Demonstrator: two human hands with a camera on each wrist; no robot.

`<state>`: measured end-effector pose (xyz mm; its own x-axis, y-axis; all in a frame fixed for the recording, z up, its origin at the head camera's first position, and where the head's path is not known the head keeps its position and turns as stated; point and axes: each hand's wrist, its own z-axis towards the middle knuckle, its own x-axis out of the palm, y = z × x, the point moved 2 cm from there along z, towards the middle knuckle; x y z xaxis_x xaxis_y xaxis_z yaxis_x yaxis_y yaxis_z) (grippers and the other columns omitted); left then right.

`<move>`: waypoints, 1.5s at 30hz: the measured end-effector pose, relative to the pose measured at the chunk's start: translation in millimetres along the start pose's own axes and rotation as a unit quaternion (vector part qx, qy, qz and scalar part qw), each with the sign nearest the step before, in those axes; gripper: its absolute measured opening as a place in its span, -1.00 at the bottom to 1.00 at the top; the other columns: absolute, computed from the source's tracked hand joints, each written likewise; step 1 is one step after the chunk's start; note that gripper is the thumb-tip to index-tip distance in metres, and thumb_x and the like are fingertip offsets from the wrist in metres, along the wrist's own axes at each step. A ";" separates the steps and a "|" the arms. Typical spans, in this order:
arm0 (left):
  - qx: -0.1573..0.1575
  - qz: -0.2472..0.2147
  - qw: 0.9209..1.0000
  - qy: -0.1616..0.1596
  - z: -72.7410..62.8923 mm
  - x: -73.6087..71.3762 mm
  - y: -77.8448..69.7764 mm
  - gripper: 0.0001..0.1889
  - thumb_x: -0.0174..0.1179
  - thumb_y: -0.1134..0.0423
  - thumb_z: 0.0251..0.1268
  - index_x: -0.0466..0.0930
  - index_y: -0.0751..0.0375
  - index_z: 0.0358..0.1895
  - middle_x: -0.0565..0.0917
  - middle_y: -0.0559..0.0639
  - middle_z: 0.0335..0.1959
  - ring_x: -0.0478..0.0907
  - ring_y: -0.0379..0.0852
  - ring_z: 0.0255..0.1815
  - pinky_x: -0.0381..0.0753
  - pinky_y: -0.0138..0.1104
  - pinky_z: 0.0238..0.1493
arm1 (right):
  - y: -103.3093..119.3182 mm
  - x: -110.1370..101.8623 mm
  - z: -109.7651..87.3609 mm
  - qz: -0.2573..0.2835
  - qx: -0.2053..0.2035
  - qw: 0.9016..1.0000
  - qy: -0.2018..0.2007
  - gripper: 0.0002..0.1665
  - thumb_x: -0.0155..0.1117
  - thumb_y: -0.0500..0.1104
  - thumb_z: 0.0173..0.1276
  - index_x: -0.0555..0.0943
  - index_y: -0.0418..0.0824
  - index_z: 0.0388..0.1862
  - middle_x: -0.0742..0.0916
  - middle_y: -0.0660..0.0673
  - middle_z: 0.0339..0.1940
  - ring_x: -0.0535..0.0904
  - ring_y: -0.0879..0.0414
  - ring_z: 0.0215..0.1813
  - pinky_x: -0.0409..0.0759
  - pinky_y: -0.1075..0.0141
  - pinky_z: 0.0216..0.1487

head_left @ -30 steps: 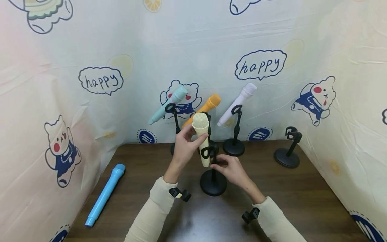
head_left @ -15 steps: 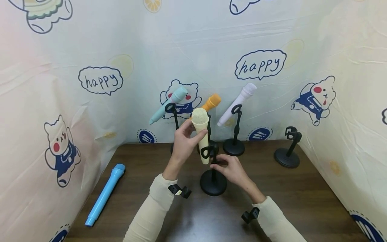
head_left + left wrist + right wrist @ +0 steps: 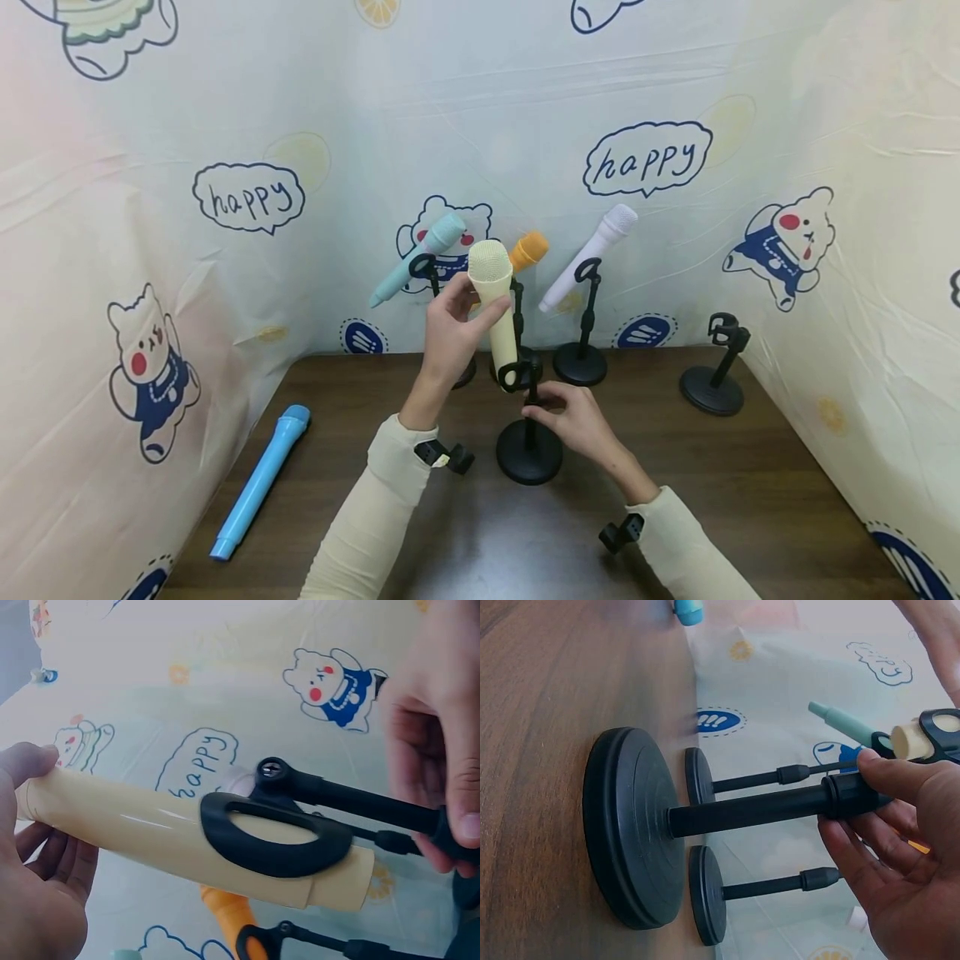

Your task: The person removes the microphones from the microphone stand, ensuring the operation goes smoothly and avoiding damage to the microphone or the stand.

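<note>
Blue microphone: at the lower left of the frame the blue microphone (image 3: 262, 479) lies on the brown tabletop (image 3: 337, 417), head pointing up the picture, well apart from your hands; it probably waits for a later turn.
Teal microphone: left of centre, the teal microphone (image 3: 392, 283) leans tilted in a stand's clip, which looks like a finished placement.
Left hand: near the centre, your left hand (image 3: 452, 333) pinches the cream microphone between thumb and fingers, just below its head.
Cream microphone: at the centre, the cream microphone (image 3: 502, 337) is held off the table, head up, its lower end level with the ring clip (image 3: 292, 862). In the left wrist view the ring's whole outline shows in front of the handle, so it seems beside the ring rather than through it.
Orange microphone: behind that, the orange microphone (image 3: 530, 250) also tilts on a stand, partly hidden.
Near stand: just below centre, the near stand (image 3: 530, 454) rests its round base on the table.
Right hand: right of centre, your right hand (image 3: 576, 419) grips the near stand's post, thumb against fingers.
Lilac microphone: farther right and higher, the lilac microphone (image 3: 588, 258) sits tilted in its stand.
Bare stand: at the right, the bare stand (image 3: 712, 392) carries no microphone.
Step in hand: you appear to be lining the cream handle up with the ring.
Next move: bring the handle's tip over the ring, match its tilt and slide it down, bracing the post.
</note>
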<state>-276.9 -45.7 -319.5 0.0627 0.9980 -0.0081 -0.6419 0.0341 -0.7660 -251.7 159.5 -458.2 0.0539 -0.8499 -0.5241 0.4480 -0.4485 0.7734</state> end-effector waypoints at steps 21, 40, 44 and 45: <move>0.057 -0.126 0.989 -0.049 18.4 -25.2 -17.1 -0.54 0.14 0.30 0.56 0.34 0.16 0.43 0.73 -0.05 -0.02 0.75 -0.08 -0.14 0.83 -0.21 0.00 | -1.0 -0.1 -1.2 0.010 0.002 1.000 -0.001 -0.79 0.57 -0.14 0.37 0.81 -0.09 -0.05 0.87 -0.05 -0.07 0.84 0.03 -0.02 0.81 0.00 0.06; 0.050 -0.016 0.998 -0.047 7.0 -68.7 -23.6 -0.61 0.21 0.23 0.55 0.43 0.01 0.34 0.71 -0.03 -0.30 0.60 -0.16 -0.56 0.68 -0.37 -0.49 | -0.2 0.8 -0.5 0.015 0.002 1.000 -0.002 -0.77 0.57 -0.15 0.37 0.80 -0.11 -0.02 0.87 -0.07 -0.06 0.84 0.02 -0.02 0.80 -0.05 0.07; 0.041 0.000 0.998 -0.051 0.2 -80.1 -22.2 -0.62 0.23 0.27 0.54 0.46 0.01 0.33 0.72 0.00 -0.32 0.59 -0.17 -0.59 0.66 -0.38 -0.54 | 0.5 0.1 -0.7 0.017 0.008 1.000 0.000 -0.77 0.57 -0.15 0.37 0.80 -0.11 -0.03 0.88 -0.06 -0.07 0.84 0.03 -0.03 0.80 -0.04 0.06; 0.040 0.005 0.998 -0.053 -1.7 -83.0 -21.4 -0.62 0.23 0.28 0.54 0.47 0.01 0.33 0.72 -0.01 -0.32 0.59 -0.17 -0.59 0.66 -0.38 -0.54 | 0.7 -0.1 -0.7 0.016 0.009 1.000 0.000 -0.77 0.57 -0.15 0.36 0.80 -0.11 -0.03 0.88 -0.06 -0.07 0.84 0.03 -0.03 0.80 -0.04 0.06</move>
<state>-267.1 -129.3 -303.5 -0.0225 0.9981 0.0571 -0.7014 0.0250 -0.7124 -250.7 159.5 -457.9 0.0691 -0.8641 -0.4986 0.4296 -0.4253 0.7966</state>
